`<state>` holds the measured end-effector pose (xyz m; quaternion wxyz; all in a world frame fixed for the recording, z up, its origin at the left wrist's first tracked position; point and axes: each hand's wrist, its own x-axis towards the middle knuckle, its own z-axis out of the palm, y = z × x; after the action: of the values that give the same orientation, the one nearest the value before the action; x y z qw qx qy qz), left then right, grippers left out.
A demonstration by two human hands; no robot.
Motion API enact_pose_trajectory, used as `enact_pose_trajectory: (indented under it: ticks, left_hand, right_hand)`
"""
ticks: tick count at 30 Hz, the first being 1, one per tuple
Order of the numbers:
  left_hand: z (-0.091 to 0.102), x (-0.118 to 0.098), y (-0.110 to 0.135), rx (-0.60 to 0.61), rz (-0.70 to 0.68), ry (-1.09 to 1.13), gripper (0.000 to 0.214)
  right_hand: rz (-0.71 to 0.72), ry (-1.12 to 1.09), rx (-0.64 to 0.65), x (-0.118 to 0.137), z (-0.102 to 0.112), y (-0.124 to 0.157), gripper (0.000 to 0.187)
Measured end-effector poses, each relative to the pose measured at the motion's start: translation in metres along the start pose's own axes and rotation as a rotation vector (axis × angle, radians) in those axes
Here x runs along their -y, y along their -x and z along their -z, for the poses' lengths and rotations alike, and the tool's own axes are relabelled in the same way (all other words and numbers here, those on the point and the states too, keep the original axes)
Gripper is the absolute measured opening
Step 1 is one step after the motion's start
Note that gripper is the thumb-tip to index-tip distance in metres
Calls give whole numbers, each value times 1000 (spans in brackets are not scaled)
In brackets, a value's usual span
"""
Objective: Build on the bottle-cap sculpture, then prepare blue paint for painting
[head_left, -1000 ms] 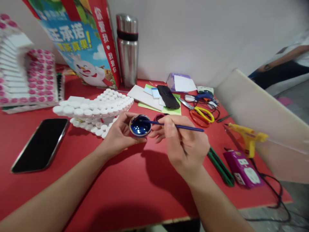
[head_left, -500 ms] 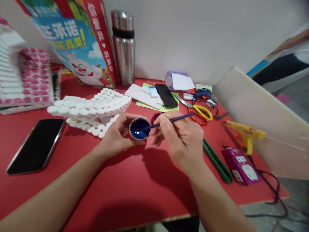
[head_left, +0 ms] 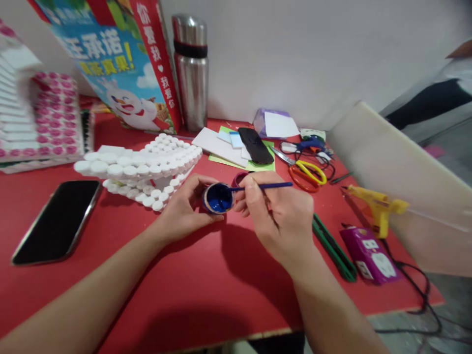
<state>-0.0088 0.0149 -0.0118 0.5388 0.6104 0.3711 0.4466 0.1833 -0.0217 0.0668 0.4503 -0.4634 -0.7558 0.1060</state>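
My left hand (head_left: pixel 184 206) is wrapped around a small round pot of blue paint (head_left: pixel 218 198), held just above the red table (head_left: pixel 206 290). My right hand (head_left: pixel 282 216) pinches a thin blue paintbrush (head_left: pixel 271 186), whose tip rests at the pot's right rim. Behind my fingers a small dark red pot (head_left: pixel 240 178) peeks out. A white model built of round caps (head_left: pixel 140 164) lies just left of the paint pot.
A black phone (head_left: pixel 57 221) lies at the left. At the back stand a steel flask (head_left: pixel 191 73) and a printed carton (head_left: pixel 121 64). Scissors (head_left: pixel 306 172), a green cutter (head_left: pixel 334 248), a yellow glue gun (head_left: pixel 376 204) and a purple box (head_left: pixel 368 255) lie to the right beside a white board (head_left: pixel 401 182).
The brush tip has drawn back from the middle of the blue paint to the pot's right rim, and the handle has levelled out. The pot has tilted slightly.
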Motion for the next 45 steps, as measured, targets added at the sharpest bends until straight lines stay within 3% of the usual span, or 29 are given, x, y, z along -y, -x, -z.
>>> enact_pose_trajectory:
  ticks: [5, 10, 14, 19, 23, 25, 30, 37, 42, 45]
  left_hand:
    - [1, -3, 0, -18, 33, 13, 58]
    - [1, -1, 0, -2, 29, 27, 61]
    - [0, 0, -1, 2, 10, 63, 61]
    - [-1, 0, -1, 7, 4, 47, 60]
    - [0, 0, -1, 47, -25, 26, 56]
    - [0, -1, -1, 59, -50, 4, 53]
    - [1, 0, -1, 39, -13, -95, 53]
    - [2, 3, -1, 27, -15, -115, 53]
    - [1, 0, -2, 50, -28, -176, 51]
    - [2, 2, -2, 59, -29, -180, 51]
  right_hand:
    - [-74, -72, 37, 2, 4, 0, 22]
    - [-103, -20, -22, 4, 8, -1, 22]
    - [-104, -73, 44, 1, 6, -1, 25]
    - [-133, -115, -10, -1, 4, 0, 20]
    - [-179, -254, 106, -3, 4, -3, 23]
    - [-189, -192, 137, -6, 6, -5, 26]
    - [-134, -9, 64, -10, 5, -6, 28]
    - [-210, -289, 195, -9, 4, -4, 25]
    - [-144, 8, 149, -10, 8, -8, 31]
    - [-107, 17, 109, -9, 4, -7, 28]
